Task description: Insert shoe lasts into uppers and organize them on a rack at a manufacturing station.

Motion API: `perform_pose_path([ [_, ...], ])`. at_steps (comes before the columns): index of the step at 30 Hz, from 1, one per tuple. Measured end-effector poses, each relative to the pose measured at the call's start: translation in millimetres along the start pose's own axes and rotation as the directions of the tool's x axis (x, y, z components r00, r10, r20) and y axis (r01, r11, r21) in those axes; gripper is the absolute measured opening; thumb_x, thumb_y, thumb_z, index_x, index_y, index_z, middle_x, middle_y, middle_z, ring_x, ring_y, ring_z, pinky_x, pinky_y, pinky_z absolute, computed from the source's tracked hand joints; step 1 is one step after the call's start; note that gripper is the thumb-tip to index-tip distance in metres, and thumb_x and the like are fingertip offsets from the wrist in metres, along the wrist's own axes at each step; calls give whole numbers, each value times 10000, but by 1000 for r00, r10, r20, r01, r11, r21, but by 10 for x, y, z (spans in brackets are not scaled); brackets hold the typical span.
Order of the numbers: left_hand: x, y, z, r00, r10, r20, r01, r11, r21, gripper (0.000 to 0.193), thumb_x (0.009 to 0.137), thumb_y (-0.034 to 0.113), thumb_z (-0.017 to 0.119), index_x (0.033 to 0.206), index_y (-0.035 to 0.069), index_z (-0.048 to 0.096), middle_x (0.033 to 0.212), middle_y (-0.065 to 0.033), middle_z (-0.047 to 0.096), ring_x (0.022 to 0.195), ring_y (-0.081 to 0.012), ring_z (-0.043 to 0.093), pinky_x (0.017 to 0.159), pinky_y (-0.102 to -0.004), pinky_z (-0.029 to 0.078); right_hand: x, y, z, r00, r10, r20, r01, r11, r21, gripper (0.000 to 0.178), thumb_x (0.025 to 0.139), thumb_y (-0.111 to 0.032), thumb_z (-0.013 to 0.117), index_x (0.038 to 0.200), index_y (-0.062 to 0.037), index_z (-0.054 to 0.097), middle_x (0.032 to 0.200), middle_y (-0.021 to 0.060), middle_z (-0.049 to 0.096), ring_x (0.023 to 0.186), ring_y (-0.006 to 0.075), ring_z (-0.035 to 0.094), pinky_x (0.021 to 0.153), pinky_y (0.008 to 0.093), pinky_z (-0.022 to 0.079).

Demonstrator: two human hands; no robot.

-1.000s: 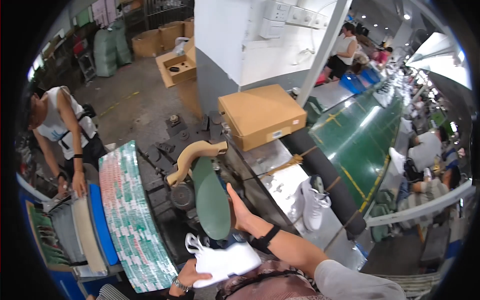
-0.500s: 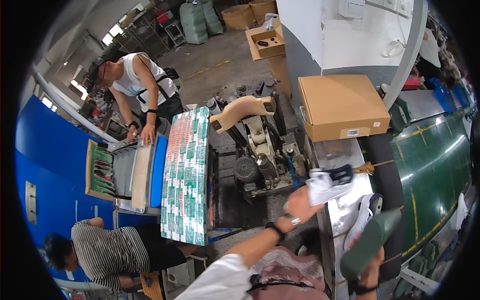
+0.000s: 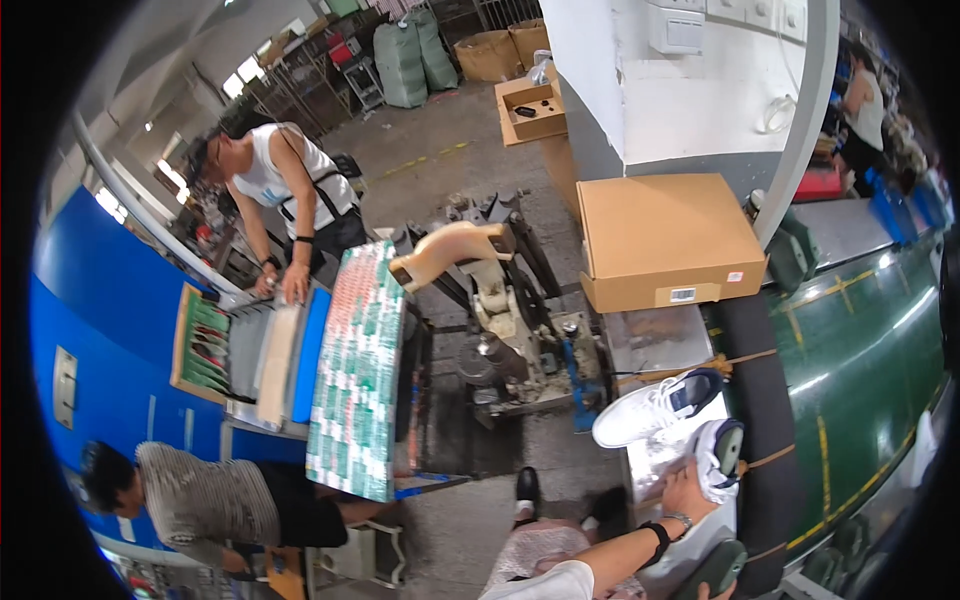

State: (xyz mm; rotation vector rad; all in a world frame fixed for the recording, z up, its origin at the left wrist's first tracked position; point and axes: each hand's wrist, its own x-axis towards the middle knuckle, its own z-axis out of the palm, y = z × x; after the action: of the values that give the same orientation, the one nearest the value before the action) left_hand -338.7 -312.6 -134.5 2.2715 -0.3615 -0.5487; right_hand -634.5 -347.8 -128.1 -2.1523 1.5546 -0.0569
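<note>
My left hand [image 3: 690, 492] is closed around a white sneaker [image 3: 712, 478] with a navy collar, at the right side of the metal bench. A dark green form shows in that sneaker's opening. Low in the picture, my right hand [image 3: 722, 592], mostly cut off by the lower edge, grips a dark green shoe last [image 3: 712, 568]. Another white sneaker [image 3: 632, 418] with a navy lining lies on its own just beyond my left hand, its toe pointing left over the bench edge.
A closed cardboard box [image 3: 670, 235] sits at the bench's far end. Beyond a dark padded edge runs a green conveyor belt [image 3: 860, 350]. A machine with a curved yellowish pad [image 3: 455, 250] stands left of the bench. Two people work at the left, near a green-and-white wrapped panel [image 3: 350, 380].
My left hand has let go of one white sneaker on the bench and taken hold of the other, nearer me. My right hand has drawn the green last down toward the lower edge.
</note>
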Motion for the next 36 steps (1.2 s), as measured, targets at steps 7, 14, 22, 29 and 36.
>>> perform_pose_path([
  [7, -73, -383, -552, 864, 147, 482, 259, 692, -674, 658, 752, 344, 823, 1301, 35, 630, 1109, -127, 740, 1067, -252, 691, 953, -361, 503, 450, -1102, -74, 986, -33, -165, 139, 716, 685, 669, 982, -352, 573, 1526, -38, 345, 1396, 154, 533, 1301, 277, 517, 1067, 374, 430],
  [14, -421, -899, -2167, 863, 179, 472, 462, 100, -881, 635, 927, 226, 726, 1450, -2, 448, 1382, -115, 584, 1213, -214, 605, 1064, -374, 475, 16, -3332, 402, 782, -543, 306, -244, 185, 952, 827, 885, -205, 591, 1576, 16, 195, 1512, 205, 394, 1355, 312, 459, 1139, 420, 374],
  [22, 227, -1184, -3388, 976, -29, 215, 193, -339, -921, 678, 1057, 563, 385, 1475, 33, 441, 1405, -130, 583, 1237, -265, 599, 1050, -409, 486, -518, -5790, 638, 511, -859, 20, 665, 410, 624, 950, 824, -259, 733, 1567, 17, 208, 1292, 300, 602, 1138, 386, 646, 980, 429, 501],
  [29, 537, -1391, -3559, 981, 137, 139, 195, -626, -755, 738, 1024, 652, 343, 1466, 73, 457, 1384, -156, 587, 1223, -315, 602, 1056, -455, 490, -762, -6508, 782, 390, -904, 173, 911, 407, 71, 1033, 795, -424, 710, 1581, -2, 189, 1007, 378, 622, 866, 517, 656, 792, 522, 538],
  [36, 497, -1542, -3442, 968, 48, 247, 234, -534, -813, 614, 1042, 565, 390, 1418, 93, 504, 1348, -124, 621, 1201, -285, 627, 1009, -449, 535, -948, -6524, 724, 444, -864, 237, 894, 446, -44, 1089, 743, -433, 762, 1592, -46, 199, 984, 307, 595, 800, 479, 661, 729, 527, 555],
])
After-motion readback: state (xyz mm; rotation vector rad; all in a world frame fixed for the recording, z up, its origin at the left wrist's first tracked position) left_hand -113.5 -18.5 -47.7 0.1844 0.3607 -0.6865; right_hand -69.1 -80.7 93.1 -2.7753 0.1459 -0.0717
